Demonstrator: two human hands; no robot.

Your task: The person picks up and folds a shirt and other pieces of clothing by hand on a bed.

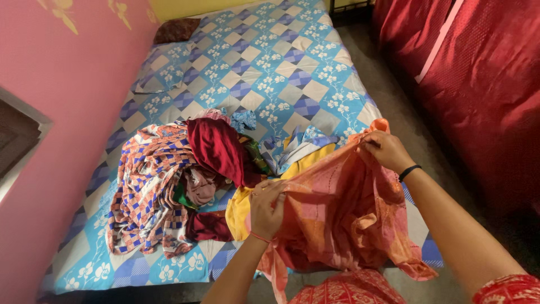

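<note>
I hold an orange-pink sheer cloth (343,214) spread between both hands above the near edge of the bed. My left hand (267,205) grips its upper edge near the middle. My right hand (387,149), with a black band on the wrist, pinches the cloth's far corner. The cloth hangs down over the bed's edge. A yellow garment (239,211) lies under it, just left of my left hand.
A heap of clothes sits on the bed (270,62): a checked orange-blue cloth (146,186) and a dark red garment (216,149). A dark pillow (175,29) lies at the far end. Pink wall on the left, red curtains (484,84) on the right.
</note>
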